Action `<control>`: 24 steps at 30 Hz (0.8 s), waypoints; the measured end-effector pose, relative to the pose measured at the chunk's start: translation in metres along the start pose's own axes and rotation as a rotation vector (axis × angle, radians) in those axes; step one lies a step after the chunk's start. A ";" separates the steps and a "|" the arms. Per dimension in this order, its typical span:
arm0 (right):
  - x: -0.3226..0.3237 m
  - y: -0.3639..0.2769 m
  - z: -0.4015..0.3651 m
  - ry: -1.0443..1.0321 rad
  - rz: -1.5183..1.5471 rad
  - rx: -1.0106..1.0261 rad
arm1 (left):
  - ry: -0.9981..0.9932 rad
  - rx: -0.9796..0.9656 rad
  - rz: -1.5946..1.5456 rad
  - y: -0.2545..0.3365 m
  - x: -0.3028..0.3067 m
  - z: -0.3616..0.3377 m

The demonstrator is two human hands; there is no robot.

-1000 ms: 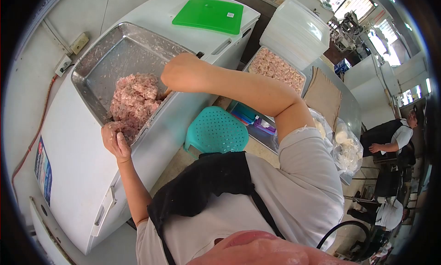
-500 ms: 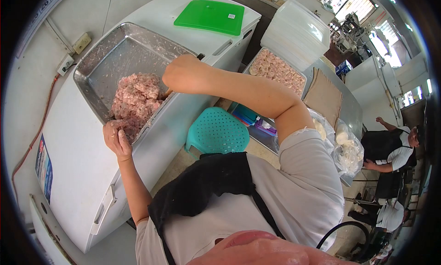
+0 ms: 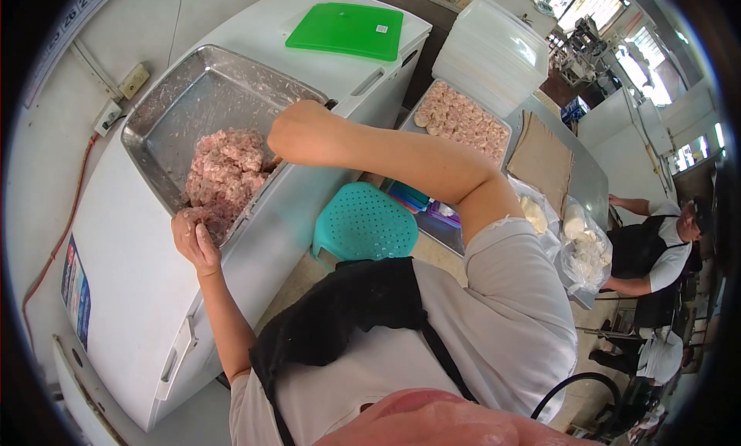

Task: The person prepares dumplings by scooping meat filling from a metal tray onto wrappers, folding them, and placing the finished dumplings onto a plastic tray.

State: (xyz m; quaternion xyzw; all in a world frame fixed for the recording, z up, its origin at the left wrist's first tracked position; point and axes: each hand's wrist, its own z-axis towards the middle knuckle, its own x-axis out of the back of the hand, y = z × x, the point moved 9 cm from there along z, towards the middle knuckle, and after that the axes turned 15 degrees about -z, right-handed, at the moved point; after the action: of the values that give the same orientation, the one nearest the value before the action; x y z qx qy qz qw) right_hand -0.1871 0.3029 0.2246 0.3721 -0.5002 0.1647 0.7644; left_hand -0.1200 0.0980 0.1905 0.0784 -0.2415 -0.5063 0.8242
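Observation:
A deep metal pan (image 3: 166, 98) rests on a white chest freezer (image 3: 123, 291), with a mound of pinkish ground meat (image 3: 228, 164) heaped toward its near side. My left hand (image 3: 197, 239) is closed around the pan's near left corner, its thumb on the outside and its fingertips hidden by the rim and meat. Closed in a fist, my right hand (image 3: 301, 133) is over the pan's near right edge, beside the meat. Something brownish shows just below that fist, but I cannot make out what it holds.
A green cutting board (image 3: 347, 30) lies on the freezer. Below my right arm stands a turquoise stool (image 3: 367, 222). Further right are a tray of meat-topped rounds (image 3: 463, 122), stacked clear plastic boxes (image 3: 494, 56), cardboard (image 3: 540, 154) and bagged dough (image 3: 583, 253). A co-worker (image 3: 656, 245) stands at the right.
My right fist has shifted slightly left and down along the pan's edge. My left hand stays at the corner. The co-worker's arm has lowered toward the table.

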 end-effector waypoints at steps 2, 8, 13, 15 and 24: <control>0.003 -0.001 -0.002 0.031 -0.005 0.006 | 0.004 -0.001 -0.010 0.000 0.000 0.000; 0.040 0.043 -0.007 -0.050 -0.076 -0.084 | 0.019 0.009 -0.025 0.000 0.003 0.002; 0.000 0.072 0.012 -0.226 -0.066 -0.169 | 0.027 -0.034 0.039 -0.001 0.005 0.000; -0.011 0.075 0.021 -0.198 -0.072 -0.164 | 0.031 -0.043 0.053 0.002 0.005 0.003; -0.028 0.009 0.035 0.053 -0.216 0.053 | -0.029 -0.034 0.046 0.002 0.005 0.005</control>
State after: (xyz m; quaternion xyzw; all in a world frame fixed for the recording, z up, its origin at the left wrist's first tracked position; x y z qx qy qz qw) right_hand -0.2279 0.2863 0.2109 0.4392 -0.4324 0.1044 0.7805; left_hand -0.1186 0.0947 0.1970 0.0517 -0.2464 -0.4924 0.8332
